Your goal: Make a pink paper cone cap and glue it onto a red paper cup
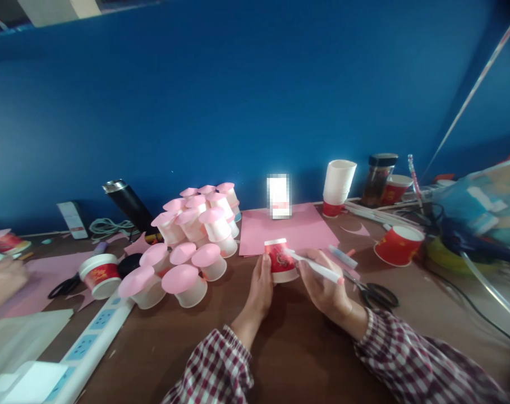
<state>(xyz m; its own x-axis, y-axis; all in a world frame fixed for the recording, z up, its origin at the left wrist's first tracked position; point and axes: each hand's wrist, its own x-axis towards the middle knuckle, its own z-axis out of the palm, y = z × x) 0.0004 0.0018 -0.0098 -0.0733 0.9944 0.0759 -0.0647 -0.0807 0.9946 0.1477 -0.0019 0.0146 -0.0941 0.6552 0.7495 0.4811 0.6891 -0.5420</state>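
Note:
A red and white paper cup (282, 261) is held upside down or tilted by my left hand (261, 286), its fingers and thumb closed around the cup's left side. My right hand (328, 289) grips a white marker (322, 269) with a reddish end, its tip at the cup's printed red side. Behind the cup lies a stack of pink paper (288, 227). To the left stand several white cups with pink paper cone tops (184, 279). Black-handled scissors (378, 295) rest right of my right hand, near loose markers (343, 256).
A white power strip (88, 342) runs along the left front, beside a red cup (101, 275) and a black flask (128, 202). Stacked white cups (339, 182), a dark jar (378, 182) and another red cup (399, 245) stand right. A co-worker's hand (4, 283) shows far left.

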